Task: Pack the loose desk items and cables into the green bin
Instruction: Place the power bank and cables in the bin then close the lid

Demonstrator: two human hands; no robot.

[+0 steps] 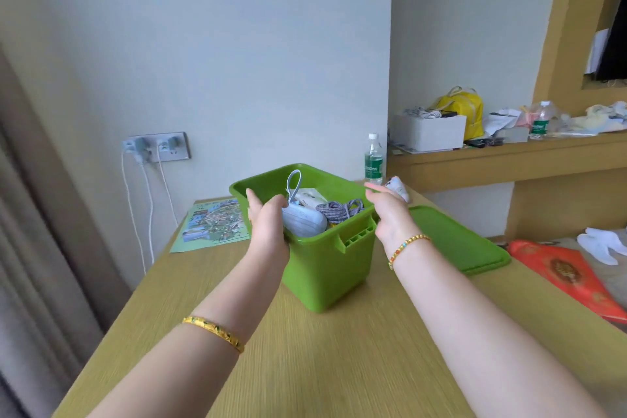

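green rigid plastic bin (pixel 325 268) on the wooden worktop (pixel 339 366), holding a coiled grey braided cable (pixel 341 209) and a pale pouch (pixel 303 224). left hand (pixel 268 224) and right hand (pixel 390 214) flank the rim, fingers relaxed, spread. likely light, stiff; best gripped by the side handles.

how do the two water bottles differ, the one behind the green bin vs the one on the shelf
The water bottle behind the green bin stands alone on the desk, close to the camera, its white cap sharp. The water bottle on the shelf is farther off among clutter and looks blurrier. Both stand upright, clear with green labels and white caps.
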